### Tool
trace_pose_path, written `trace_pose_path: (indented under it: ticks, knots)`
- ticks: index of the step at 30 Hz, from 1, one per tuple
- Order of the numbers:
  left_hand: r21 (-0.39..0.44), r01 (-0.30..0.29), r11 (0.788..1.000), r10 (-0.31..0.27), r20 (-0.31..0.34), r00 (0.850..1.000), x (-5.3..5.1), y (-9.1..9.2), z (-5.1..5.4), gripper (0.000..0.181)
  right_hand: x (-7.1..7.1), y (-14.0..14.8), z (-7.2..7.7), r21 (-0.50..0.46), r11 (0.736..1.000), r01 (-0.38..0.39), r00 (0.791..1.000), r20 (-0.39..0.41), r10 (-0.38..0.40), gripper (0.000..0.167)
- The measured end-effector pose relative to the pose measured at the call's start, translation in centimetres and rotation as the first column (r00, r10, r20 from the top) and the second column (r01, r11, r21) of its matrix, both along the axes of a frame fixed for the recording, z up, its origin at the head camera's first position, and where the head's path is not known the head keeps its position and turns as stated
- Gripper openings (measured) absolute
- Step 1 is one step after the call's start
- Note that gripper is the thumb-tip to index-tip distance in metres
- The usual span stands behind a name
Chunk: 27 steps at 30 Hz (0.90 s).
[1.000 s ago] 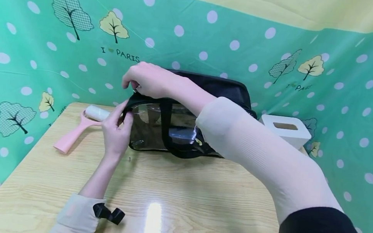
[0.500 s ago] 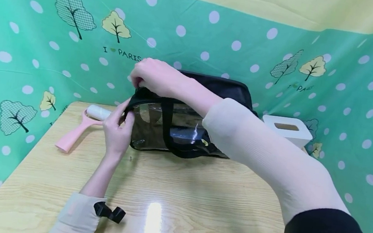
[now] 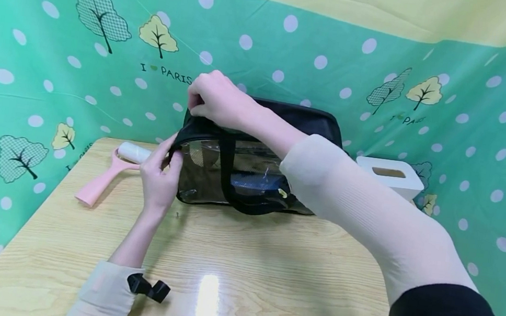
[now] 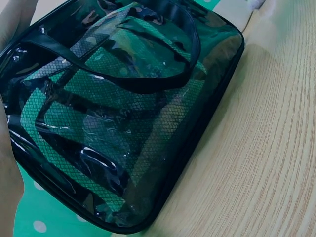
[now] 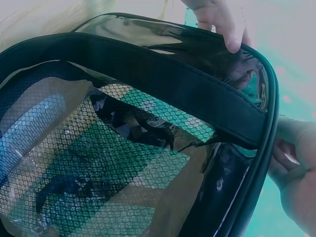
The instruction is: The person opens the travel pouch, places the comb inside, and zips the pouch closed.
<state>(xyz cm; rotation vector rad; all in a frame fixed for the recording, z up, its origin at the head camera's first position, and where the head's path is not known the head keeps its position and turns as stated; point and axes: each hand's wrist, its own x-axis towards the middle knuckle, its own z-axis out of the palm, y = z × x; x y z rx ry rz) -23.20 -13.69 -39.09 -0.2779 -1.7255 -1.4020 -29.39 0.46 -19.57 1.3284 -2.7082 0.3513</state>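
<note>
A black-trimmed clear bag (image 3: 203, 173) with a dark handle strap (image 3: 224, 170) stands at the back of the table. My left hand (image 3: 159, 181) pinches its left upper corner between thumb and fingers. Above that corner, my right hand (image 3: 222, 100) has its fingers curled at the black top edge, apparently on the zipper pull, which the fingers mostly hide. Mesh pockets (image 5: 123, 163) show through the plastic in the right wrist view. There, my left fingertips (image 5: 233, 42) press the bag's rim, and my right hand (image 5: 296, 173) is beyond the edge. A blue item (image 3: 257, 181) shows inside.
A pink-handled lint roller (image 3: 100, 184) with a white roll lies left of the bag. At the right stands a white box (image 3: 391, 172) with an oval opening, partly behind my right arm. A green polka-dot curtain (image 3: 265, 54) hangs close behind.
My right hand has moved up and to the right along the bag's top edge, away from the left corner. My left hand keeps its pinch on the corner.
</note>
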Motion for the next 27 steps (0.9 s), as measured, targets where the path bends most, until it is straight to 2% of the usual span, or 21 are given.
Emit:
trace_pose_path:
  ticks: [7, 18, 27]
  knots:
    - [0.009, 0.004, 1.000, -0.004, 0.001, 1.000, 0.1, 0.0, 0.0, 0.037, -0.3, 0.3, -0.2, -0.027, 0.997, 0.073, 0.997, -0.003, -0.073, 0.017]
    - [-0.003, 0.006, 1.000, -0.006, 0.017, 1.000, 0.1, -0.2, 0.0, 0.036, -0.3, 1.1, -0.3, -0.134, 0.986, 0.099, 0.994, 0.070, -0.090, 0.011]
    - [-0.003, -0.002, 1.000, 0.002, 0.002, 1.000, 0.0, -0.2, -0.2, 0.030, -0.2, 2.0, 0.0, -0.140, 0.976, 0.169, 0.982, 0.109, -0.154, 0.008]
